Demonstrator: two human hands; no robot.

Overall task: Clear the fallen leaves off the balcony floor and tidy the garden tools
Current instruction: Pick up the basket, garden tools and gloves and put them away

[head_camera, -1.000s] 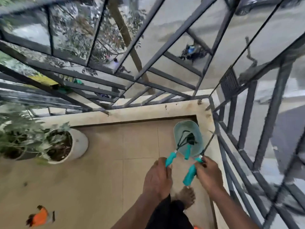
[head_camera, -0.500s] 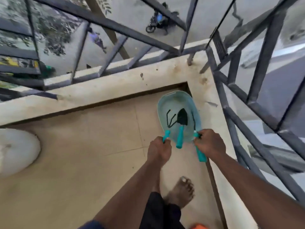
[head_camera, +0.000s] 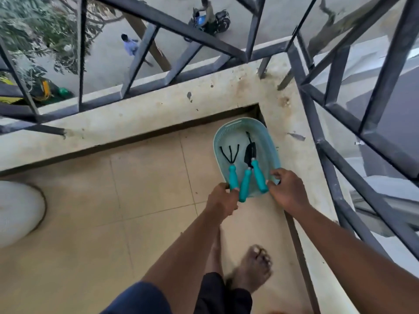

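A teal plastic basket (head_camera: 240, 122) sits on the tiled floor in the balcony's corner. Three teal-handled garden tools lie in it: a three-pronged hand rake (head_camera: 229, 155), a black trowel (head_camera: 250, 153) and a thin-shafted tool (head_camera: 259, 176). Their handles stick out over the near rim. My left hand (head_camera: 221, 199) grips the end of the rake's handle at the basket's near left edge. Just right of the thin tool's handle, my right hand (head_camera: 286, 190) has its fingers spread and relaxed at the near right rim, holding nothing.
A raised concrete ledge (head_camera: 158, 109) with a dark metal railing (head_camera: 317, 141) bounds the corner on two sides. A white plant pot (head_camera: 18, 207) stands at the left. My bare foot (head_camera: 251, 268) is on the tiles behind the basket. The street lies far below.
My right hand has let go of its teal-handled tool, which now lies in the basket beside the trowel. The rake has come down into the basket, still in my left hand.
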